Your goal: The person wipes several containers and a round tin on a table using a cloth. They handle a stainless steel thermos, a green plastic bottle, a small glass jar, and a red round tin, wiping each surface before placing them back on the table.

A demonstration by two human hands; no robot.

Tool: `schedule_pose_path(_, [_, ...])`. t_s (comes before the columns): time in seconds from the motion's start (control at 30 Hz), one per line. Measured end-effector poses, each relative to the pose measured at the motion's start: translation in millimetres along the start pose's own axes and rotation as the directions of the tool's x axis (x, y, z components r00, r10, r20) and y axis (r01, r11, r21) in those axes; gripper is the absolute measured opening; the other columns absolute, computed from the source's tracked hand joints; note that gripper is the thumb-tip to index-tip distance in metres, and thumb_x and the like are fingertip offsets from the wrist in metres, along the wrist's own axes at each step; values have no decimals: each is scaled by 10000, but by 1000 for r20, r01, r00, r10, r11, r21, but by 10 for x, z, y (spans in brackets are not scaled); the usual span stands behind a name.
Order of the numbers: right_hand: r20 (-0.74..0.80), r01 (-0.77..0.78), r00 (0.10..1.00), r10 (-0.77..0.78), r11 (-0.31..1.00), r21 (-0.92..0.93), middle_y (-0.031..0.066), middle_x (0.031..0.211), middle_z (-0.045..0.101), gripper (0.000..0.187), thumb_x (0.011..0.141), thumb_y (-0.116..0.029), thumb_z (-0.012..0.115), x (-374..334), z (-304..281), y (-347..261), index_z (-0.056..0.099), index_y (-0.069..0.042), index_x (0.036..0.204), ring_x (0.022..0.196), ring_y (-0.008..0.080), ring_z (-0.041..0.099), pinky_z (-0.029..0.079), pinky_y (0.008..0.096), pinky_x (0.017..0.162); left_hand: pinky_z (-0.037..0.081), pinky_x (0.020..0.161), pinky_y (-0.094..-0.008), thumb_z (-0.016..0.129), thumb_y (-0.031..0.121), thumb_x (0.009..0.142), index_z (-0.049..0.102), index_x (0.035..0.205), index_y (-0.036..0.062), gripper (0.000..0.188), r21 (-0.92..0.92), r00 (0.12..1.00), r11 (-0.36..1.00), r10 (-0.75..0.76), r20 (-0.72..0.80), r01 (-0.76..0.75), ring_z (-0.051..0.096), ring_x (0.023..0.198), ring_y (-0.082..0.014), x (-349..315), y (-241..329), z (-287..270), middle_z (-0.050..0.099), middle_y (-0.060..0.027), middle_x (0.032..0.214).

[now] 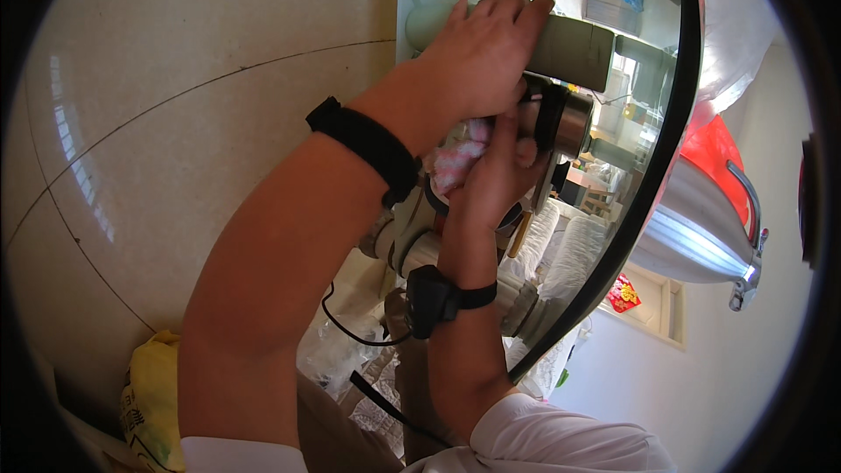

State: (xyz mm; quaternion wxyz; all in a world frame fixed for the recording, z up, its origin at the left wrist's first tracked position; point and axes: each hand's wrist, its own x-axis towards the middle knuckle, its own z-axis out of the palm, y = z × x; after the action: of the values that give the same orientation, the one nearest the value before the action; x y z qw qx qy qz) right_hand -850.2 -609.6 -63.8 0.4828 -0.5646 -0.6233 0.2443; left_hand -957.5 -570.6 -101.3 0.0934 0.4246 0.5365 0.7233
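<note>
Left hand (491, 57) and right hand (501, 180) at close work beside a glass table (691, 44), with a pink-and-white cloth (457, 162) bunched between them, next to a metal cylinder (574, 123) with a dark band. The fingers of the left hand are bent over a grey-green cylinder (569, 48); whether they grip it or merely rest there cannot be told. Those of the right hand are drawn in against the cloth and appear closed on it, with one digit reaching up beside the metal cylinder. Good practice, as judged here: let the left hand steady the work while the right keeps the cloth gathered and pressed evenly along the curve; loose folds could catch on the rim of the band, and sideways force on the glass is best avoided. Hidden or uncertain: the tips of several fingers, the far side of the cloth, and the near end of the metal cylinder, covered by the hands. Reflections in the glass make it hard to separate solid parts from mirrored ones, and the lower tubes (420, 252) are partly masked by the right forearm.
</note>
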Motion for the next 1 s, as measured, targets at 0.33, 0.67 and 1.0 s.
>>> schedule_pose_path(0.33, [-116,216,965,-234,964,-153,111,1163,610,647,880,-172,759,-61,21,218,430,77,1377,965,157,586,493,300,854,377,1120,-464,683,158,846,366,1510,55,743,270,997,963,7,79,-28,440,1343,-458,-118,-167,-68,442,-268,1476])
schedule_pose_path(0.67, [-33,211,977,-211,977,7,99,1156,616,516,947,-90,660,-321,-255,214,452,22,1406,986,162,604,496,294,878,319,1170,-465,737,317,873,275,1540,-11,875,55,993,998,-47,108,41,338,1424,-463,-762,-333,-114,288,-316,1562])
schedule_pose_path(1.0, [110,-147,984,143,989,27,68,1066,634,449,978,-301,668,-260,-166,326,571,22,1274,881,149,600,495,296,792,346,1156,-464,826,186,774,295,1539,18,946,70,992,997,-43,117,35,351,1417,-450,-744,-403,-49,307,-283,1563])
